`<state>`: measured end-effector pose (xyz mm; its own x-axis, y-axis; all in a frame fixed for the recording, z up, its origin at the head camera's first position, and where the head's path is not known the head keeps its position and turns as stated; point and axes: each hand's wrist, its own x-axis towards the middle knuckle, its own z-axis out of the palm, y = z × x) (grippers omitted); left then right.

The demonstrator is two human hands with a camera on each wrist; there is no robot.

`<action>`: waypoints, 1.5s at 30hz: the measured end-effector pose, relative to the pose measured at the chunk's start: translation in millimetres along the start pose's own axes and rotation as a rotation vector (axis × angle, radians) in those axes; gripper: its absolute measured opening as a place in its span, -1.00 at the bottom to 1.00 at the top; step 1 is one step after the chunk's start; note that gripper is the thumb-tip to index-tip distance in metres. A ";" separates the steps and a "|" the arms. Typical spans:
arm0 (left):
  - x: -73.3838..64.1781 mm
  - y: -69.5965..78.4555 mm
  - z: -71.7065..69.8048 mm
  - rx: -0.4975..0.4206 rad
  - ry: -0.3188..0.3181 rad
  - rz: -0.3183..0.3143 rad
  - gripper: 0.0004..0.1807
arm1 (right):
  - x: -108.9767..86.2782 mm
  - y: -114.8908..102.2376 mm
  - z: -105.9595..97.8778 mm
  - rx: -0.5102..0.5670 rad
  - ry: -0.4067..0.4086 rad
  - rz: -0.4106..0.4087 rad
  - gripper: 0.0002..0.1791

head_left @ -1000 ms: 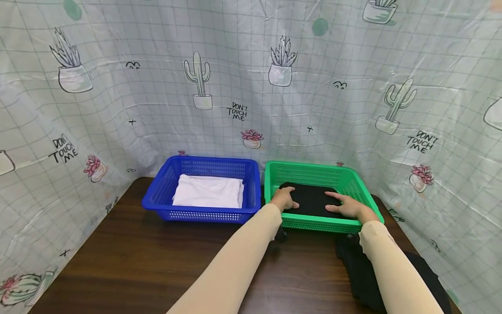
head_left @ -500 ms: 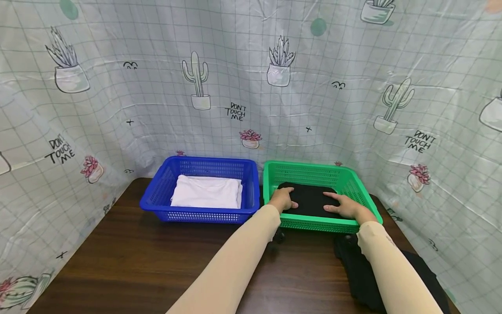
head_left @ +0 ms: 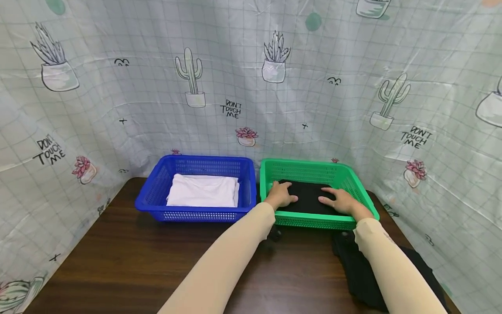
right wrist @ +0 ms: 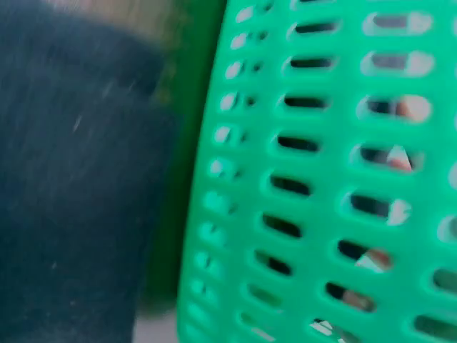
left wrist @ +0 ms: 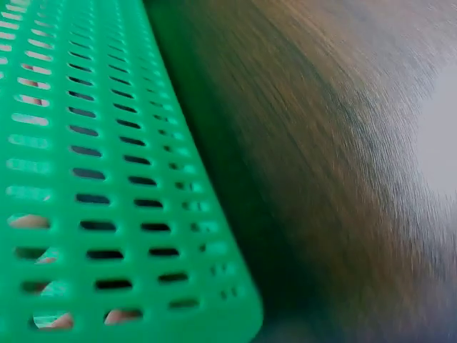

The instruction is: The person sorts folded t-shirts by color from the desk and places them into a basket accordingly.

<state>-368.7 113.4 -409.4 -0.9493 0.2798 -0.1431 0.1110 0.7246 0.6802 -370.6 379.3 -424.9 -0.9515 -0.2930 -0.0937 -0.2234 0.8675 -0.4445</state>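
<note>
In the head view, a black folded cloth (head_left: 307, 196) lies flat inside the green basket (head_left: 313, 221). My left hand (head_left: 279, 195) reaches over the front rim, and its loosely spread fingers are at the cloth's left side. On the cloth's right side is my right hand (head_left: 340, 202), thumb and fingers apart. Both wrist views look at the outside of the slotted green wall, and only small bits of the hands show through its holes. Neither hand pinches the cloth.
A blue basket (head_left: 204, 216) with a folded white cloth (head_left: 204, 191) stands to the left. Another black cloth (head_left: 362, 279) lies on the dark wooden table (head_left: 137, 270) under the right forearm. A printed curtain (head_left: 235, 78) hangs behind the baskets.
Both hands have shifted slightly, their thumbs raised a little over the black folded cloth. The head view has turned slightly, so everything sits a bit further left.
</note>
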 end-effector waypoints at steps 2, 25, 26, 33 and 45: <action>-4.1 2.1 -6.7 0.049 0.004 0.033 -0.33 | 0.1 -2.8 -3.1 -0.019 0.064 -0.031 -0.26; -122.2 36.4 -21.8 -0.102 -0.069 0.583 -0.42 | -193.1 -1.5 -63.4 -0.081 0.320 -0.094 -0.44; -126.0 35.2 -15.0 -0.116 -0.098 0.579 -0.42 | -200.1 4.9 -61.4 -0.086 0.303 -0.059 -0.42; -137.7 30.8 42.7 -0.157 -0.281 0.454 -0.40 | -233.1 53.3 -39.6 -0.149 0.141 0.176 -0.26; -125.1 32.2 103.8 -0.374 -0.401 0.212 -0.32 | -245.6 93.6 -17.2 -0.046 -0.006 0.252 -0.17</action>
<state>-215.8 167.2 -444.2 -0.7244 0.6633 -0.1879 0.1057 0.3761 0.9205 -161.4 539.4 -428.2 -0.9772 -0.0673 -0.2016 0.0113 0.9306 -0.3658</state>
